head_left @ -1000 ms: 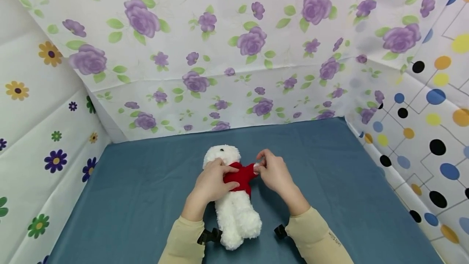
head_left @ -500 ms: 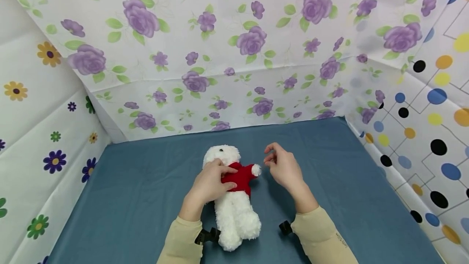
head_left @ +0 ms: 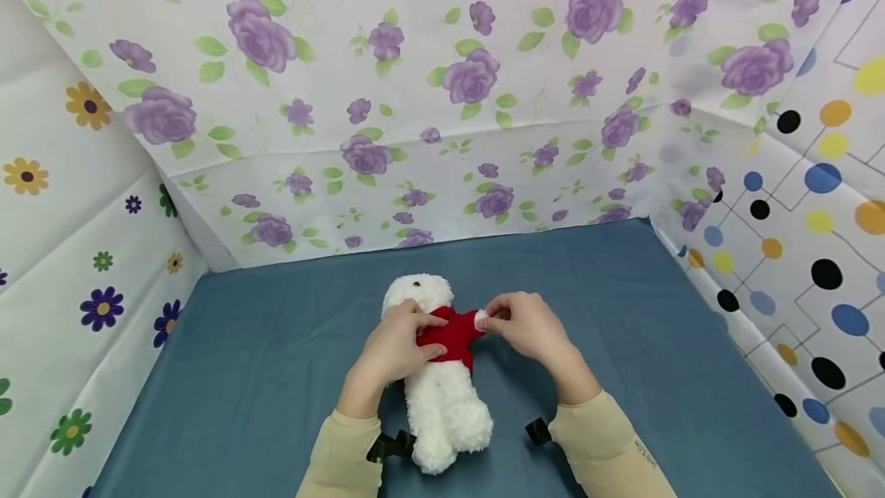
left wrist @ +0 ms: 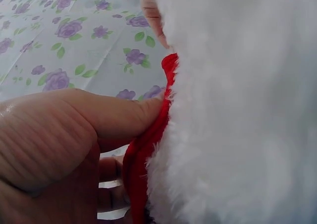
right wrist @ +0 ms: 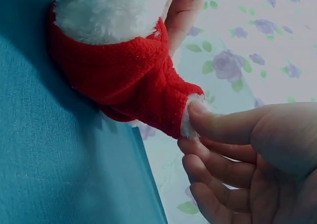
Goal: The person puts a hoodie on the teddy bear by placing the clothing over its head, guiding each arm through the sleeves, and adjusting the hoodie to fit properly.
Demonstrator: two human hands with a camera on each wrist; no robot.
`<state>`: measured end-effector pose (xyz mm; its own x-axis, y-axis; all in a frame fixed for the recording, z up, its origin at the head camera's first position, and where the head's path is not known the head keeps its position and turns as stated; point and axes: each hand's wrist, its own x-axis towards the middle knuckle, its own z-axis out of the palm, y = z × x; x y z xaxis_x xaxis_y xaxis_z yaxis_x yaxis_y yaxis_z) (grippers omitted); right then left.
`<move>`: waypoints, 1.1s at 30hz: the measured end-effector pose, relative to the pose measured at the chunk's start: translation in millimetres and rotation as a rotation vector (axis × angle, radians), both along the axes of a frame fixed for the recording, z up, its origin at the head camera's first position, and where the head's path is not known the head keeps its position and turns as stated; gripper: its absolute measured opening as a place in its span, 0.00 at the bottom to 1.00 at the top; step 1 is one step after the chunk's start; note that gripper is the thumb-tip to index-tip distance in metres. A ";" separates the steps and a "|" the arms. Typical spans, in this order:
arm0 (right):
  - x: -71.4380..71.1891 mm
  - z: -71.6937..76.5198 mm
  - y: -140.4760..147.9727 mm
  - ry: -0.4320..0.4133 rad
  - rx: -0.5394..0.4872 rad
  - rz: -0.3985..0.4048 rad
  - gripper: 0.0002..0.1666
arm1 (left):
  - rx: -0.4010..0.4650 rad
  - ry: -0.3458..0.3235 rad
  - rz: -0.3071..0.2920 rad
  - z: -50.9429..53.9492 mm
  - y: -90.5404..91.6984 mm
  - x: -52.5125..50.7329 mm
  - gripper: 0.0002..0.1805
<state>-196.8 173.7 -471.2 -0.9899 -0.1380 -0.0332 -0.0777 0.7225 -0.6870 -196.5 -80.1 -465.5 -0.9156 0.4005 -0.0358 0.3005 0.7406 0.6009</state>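
A white fluffy stuffed animal (head_left: 445, 398) in a red shirt (head_left: 452, 338) lies on its back on the blue cloth, head toward the far side. My left hand (head_left: 396, 348) grips its torso from the left, covering the near arm and part of the head. In the left wrist view the thumb (left wrist: 124, 117) lies on the edge of the red shirt, with fingers curled beyond it. My right hand (head_left: 528, 325) pinches the white paw (right wrist: 190, 116) that sticks out of the right sleeve, between thumb and forefinger.
Blue cloth (head_left: 276, 375) covers the table around the toy. A floral sheet (head_left: 415, 98) hangs at the back, with a flower-print sheet (head_left: 62, 267) on the left and a dotted one (head_left: 795, 267) on the right. Black wrist-camera mounts (head_left: 392, 446) sit by the sleeves.
My right hand let go of the paw, drew off to the right, then came back and now pinches it again. The left hand and the toy have hardly moved.
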 end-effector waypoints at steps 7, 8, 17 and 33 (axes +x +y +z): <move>0.4 -0.8 2.0 -0.006 0.033 -0.003 0.04 | 0.002 0.006 -0.008 0.2 0.3 0.4 0.23; 0.1 -1.1 2.4 -0.011 0.032 -0.001 0.04 | 0.005 0.004 -0.007 0.3 0.1 0.5 0.23; -1.9 0.1 5.0 -0.012 0.027 -0.016 0.04 | 0.020 -0.003 -0.008 0.3 -1.0 -0.1 0.22; -1.9 8.3 13.1 0.039 -0.009 -0.057 0.08 | 0.039 0.000 -0.017 0.4 -2.4 -0.9 0.21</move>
<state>-198.8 186.8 -462.8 -0.9966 -0.0818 0.0070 -0.0640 0.7205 -0.6905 -197.4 -82.5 -465.2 -0.9084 0.4175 -0.0198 0.3131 0.7111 0.6295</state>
